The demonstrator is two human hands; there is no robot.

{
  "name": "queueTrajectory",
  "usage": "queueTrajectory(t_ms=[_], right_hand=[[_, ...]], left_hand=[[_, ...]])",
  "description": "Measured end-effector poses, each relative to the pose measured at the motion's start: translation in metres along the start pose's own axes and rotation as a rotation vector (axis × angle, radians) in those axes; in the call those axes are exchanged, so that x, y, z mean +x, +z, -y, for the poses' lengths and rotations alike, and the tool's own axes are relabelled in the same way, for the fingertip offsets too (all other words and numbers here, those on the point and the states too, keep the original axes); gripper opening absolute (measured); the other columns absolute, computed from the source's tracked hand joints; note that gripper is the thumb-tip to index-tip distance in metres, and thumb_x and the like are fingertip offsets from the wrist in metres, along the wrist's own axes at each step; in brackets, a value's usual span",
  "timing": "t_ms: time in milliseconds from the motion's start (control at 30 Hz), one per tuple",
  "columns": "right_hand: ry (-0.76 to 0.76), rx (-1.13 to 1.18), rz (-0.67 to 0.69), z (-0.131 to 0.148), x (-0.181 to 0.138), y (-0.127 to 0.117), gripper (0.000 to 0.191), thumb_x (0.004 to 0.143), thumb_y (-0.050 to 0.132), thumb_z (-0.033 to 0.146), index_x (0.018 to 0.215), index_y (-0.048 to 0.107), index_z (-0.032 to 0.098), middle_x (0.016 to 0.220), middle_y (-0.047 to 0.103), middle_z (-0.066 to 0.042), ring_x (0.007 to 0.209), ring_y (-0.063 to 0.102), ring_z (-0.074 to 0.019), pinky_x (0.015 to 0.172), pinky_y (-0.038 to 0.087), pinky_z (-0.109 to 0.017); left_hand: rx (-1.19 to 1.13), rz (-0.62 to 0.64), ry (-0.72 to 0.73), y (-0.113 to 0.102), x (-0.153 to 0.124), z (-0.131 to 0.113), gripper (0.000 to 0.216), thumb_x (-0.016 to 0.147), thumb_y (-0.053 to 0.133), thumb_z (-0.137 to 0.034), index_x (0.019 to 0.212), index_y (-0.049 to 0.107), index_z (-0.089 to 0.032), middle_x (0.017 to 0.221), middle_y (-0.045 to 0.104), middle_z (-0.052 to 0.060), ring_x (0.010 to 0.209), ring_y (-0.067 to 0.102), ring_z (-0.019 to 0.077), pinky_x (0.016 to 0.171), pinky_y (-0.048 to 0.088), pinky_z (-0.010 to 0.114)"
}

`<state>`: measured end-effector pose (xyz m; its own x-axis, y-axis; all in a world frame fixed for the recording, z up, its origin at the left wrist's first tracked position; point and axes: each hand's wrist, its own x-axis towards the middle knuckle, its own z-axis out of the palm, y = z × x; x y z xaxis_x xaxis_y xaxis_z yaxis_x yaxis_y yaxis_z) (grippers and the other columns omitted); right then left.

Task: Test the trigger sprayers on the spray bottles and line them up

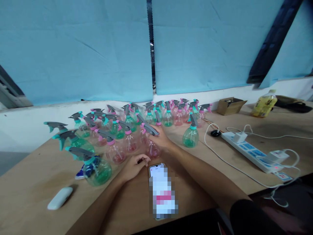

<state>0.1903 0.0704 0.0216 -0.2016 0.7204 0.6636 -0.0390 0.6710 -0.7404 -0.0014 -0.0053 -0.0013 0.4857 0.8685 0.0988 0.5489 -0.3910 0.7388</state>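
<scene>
My right hand [161, 138] reaches forward and wraps around the neck of a pink spray bottle [152, 148] with a grey trigger head, in the middle of a crowd of bottles. My left hand [134, 165] rests on the wooden table [36, 176] with its fingers curled loosely, holding nothing that I can see, just left of a phone [162, 189] lying flat. Several green and pink spray bottles [114, 130] stand or lie across the table's far side. One green bottle [190, 133] stands alone to the right. A large green bottle [96, 168] lies near my left arm.
A white power strip [251, 151] with chargers and cables lies on the right. A small cardboard box [230, 106] and a yellow drink bottle [264, 104] sit at the back right. A white oblong object [60, 197] lies at the front left. Blue sheeting covers the wall.
</scene>
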Motion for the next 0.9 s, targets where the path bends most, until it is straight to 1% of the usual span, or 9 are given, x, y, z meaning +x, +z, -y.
queueTrajectory(t_ms=[100, 200, 300, 467, 567, 700, 767, 833, 900], right_hand=[[0.025, 0.046, 0.03, -0.0027, 0.0023, 0.0015, 0.036, 0.076, 0.056, 0.017, 0.109, 0.07, 0.023, 0.09, 0.067, 0.002, 0.079, 0.057, -0.0126, 0.079, 0.046, -0.027], [0.099, 0.158, 0.091, -0.0034, 0.0062, 0.0022, 0.035, 0.072, 0.052, 0.015, 0.1, 0.071, 0.023, 0.083, 0.067, 0.002, 0.08, 0.06, -0.014, 0.081, 0.049, -0.029], [0.196, 0.272, 0.134, -0.0036, 0.0071, 0.002, 0.029, 0.069, 0.052, 0.015, 0.09, 0.07, 0.021, 0.078, 0.066, 0.001, 0.072, 0.061, -0.0143, 0.071, 0.051, -0.027], [0.244, 0.34, 0.064, -0.0074, 0.0034, 0.0002, 0.01, 0.065, 0.052, 0.016, 0.069, 0.061, 0.019, 0.064, 0.059, 0.002, 0.058, 0.057, -0.0126, 0.059, 0.048, -0.025], [0.24, 0.318, 0.067, -0.007, 0.0026, -0.0015, 0.011, 0.065, 0.051, 0.016, 0.069, 0.061, 0.019, 0.063, 0.059, 0.002, 0.058, 0.056, -0.0121, 0.059, 0.048, -0.024], [0.232, 0.303, 0.139, -0.0017, 0.0049, -0.0037, 0.022, 0.066, 0.051, 0.018, 0.08, 0.067, 0.02, 0.073, 0.065, 0.0, 0.069, 0.059, -0.0143, 0.066, 0.051, -0.027], [0.216, 0.302, 0.167, 0.0006, 0.0063, -0.0044, 0.027, 0.065, 0.05, 0.018, 0.084, 0.068, 0.021, 0.074, 0.066, 0.0, 0.072, 0.06, -0.0153, 0.066, 0.052, -0.027], [0.211, 0.307, 0.187, 0.0018, 0.007, -0.0052, 0.027, 0.063, 0.05, 0.018, 0.084, 0.068, 0.02, 0.074, 0.066, 0.0, 0.07, 0.059, -0.0153, 0.065, 0.051, -0.027], [0.218, 0.314, 0.191, 0.0021, 0.0069, -0.0067, 0.022, 0.063, 0.05, 0.017, 0.077, 0.066, 0.019, 0.07, 0.064, 0.001, 0.065, 0.058, -0.0145, 0.062, 0.049, -0.026]], left_hand=[[-0.009, -0.003, 0.0, 0.0006, 0.0007, 0.0032, 0.025, 0.092, 0.05, -0.037, 0.093, 0.069, -0.021, 0.081, 0.071, -0.001, 0.081, 0.065, 0.0174, 0.08, 0.045, 0.027], [-0.018, 0.003, 0.005, 0.0005, 0.0009, 0.0036, 0.025, 0.093, 0.049, -0.038, 0.093, 0.069, -0.021, 0.082, 0.071, 0.0, 0.082, 0.065, 0.0176, 0.081, 0.045, 0.027], [-0.012, -0.002, 0.006, 0.0003, 0.0007, 0.0021, 0.026, 0.092, 0.049, -0.038, 0.09, 0.069, -0.022, 0.081, 0.071, -0.001, 0.083, 0.065, 0.0179, 0.082, 0.045, 0.028], [-0.002, -0.001, 0.005, 0.0006, 0.0006, 0.0013, 0.027, 0.093, 0.048, -0.039, 0.09, 0.069, -0.022, 0.082, 0.072, 0.0, 0.083, 0.065, 0.0179, 0.082, 0.046, 0.028], [0.002, 0.0, 0.003, 0.0003, 0.0003, 0.001, 0.027, 0.093, 0.048, -0.039, 0.09, 0.069, -0.021, 0.082, 0.071, -0.001, 0.083, 0.065, 0.0179, 0.083, 0.046, 0.028], [0.011, 0.0, 0.009, 0.0004, 0.0001, 0.0017, 0.028, 0.093, 0.048, -0.039, 0.091, 0.069, -0.022, 0.083, 0.072, -0.001, 0.084, 0.065, 0.018, 0.084, 0.046, 0.029], [0.013, 0.001, 0.007, 0.001, 0.0001, 0.0026, 0.028, 0.093, 0.048, -0.04, 0.091, 0.069, -0.022, 0.083, 0.072, 0.0, 0.083, 0.065, 0.018, 0.083, 0.046, 0.029], [0.021, -0.003, 0.002, 0.0013, 0.0, 0.0027, 0.028, 0.093, 0.048, -0.041, 0.091, 0.069, -0.022, 0.083, 0.072, 0.0, 0.083, 0.065, 0.0182, 0.083, 0.046, 0.029], [0.024, -0.005, 0.0, 0.0009, -0.0004, 0.001, 0.028, 0.093, 0.048, -0.041, 0.091, 0.068, -0.021, 0.083, 0.072, 0.0, 0.083, 0.065, 0.0184, 0.084, 0.047, 0.029]])
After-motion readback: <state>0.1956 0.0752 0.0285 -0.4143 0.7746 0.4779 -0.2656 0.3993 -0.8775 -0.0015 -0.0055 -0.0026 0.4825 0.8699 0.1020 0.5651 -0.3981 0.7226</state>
